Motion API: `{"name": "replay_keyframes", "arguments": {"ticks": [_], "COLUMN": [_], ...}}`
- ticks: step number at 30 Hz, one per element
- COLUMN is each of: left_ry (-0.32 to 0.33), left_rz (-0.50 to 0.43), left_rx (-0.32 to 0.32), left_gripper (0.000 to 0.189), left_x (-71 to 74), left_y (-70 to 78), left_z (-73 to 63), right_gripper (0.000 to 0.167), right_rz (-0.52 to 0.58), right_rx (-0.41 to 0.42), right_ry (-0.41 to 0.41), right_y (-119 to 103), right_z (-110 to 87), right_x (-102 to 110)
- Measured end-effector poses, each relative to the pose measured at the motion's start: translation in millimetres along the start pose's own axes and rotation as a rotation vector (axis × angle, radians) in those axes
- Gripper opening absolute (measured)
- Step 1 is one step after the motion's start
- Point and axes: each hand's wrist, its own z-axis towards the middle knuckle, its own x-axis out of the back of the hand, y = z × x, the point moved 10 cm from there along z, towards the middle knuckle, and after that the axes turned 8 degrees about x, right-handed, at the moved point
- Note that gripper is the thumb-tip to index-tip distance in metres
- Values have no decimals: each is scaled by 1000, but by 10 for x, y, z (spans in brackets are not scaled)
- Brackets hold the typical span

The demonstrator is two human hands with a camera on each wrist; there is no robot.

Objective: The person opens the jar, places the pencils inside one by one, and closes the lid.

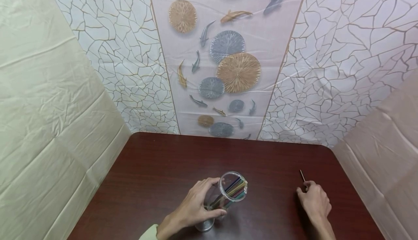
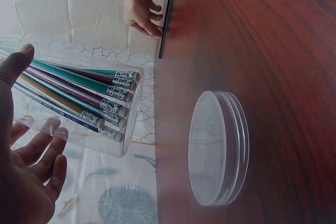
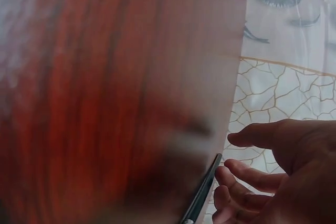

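Note:
My left hand (image 1: pixel 192 205) grips a clear plastic jar (image 2: pixel 131 135) round its side, thumb and fingers on opposite walls. Tilted over, the jar has its open mouth toward the right in the head view. Inside lies a bundle of coloured pencils (image 2: pixel 100 95), their eraser ends at the mouth. Below the jar, a clear round lid (image 2: pixel 207 150) rests on the table. Well to the right, a single dark pencil (image 1: pixel 302 175) lies on the table. Beside it is my right hand (image 1: pixel 315 201), fingertips right at the pencil, with thumb and fingers spread apart in the right wrist view.
The dark red-brown wooden table (image 1: pixel 156 164) has rounded far corners. A patterned cloth (image 1: pixel 202 62) with fish and round motifs hangs behind it. Pale cloth (image 1: pixel 65 124) covers the left side, and beige cloth (image 1: pixel 388 142) the right.

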Motion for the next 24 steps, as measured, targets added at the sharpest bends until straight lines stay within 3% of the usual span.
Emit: {"name": "replay_keyframes", "arguments": {"ticks": [15, 24], "left_ry": [-5, -7], "left_rz": [0, -1], "left_rx": [7, 11], "left_gripper": [86, 86], "left_x": [-7, -8], "left_y": [-3, -12], "left_z": [-3, -2], "right_gripper": [35, 40], "right_rz": [10, 10], "right_rx": [-40, -84], "right_ry": [25, 10], "right_y": [113, 228], "right_z": [36, 83], "right_x": [-13, -30]}}
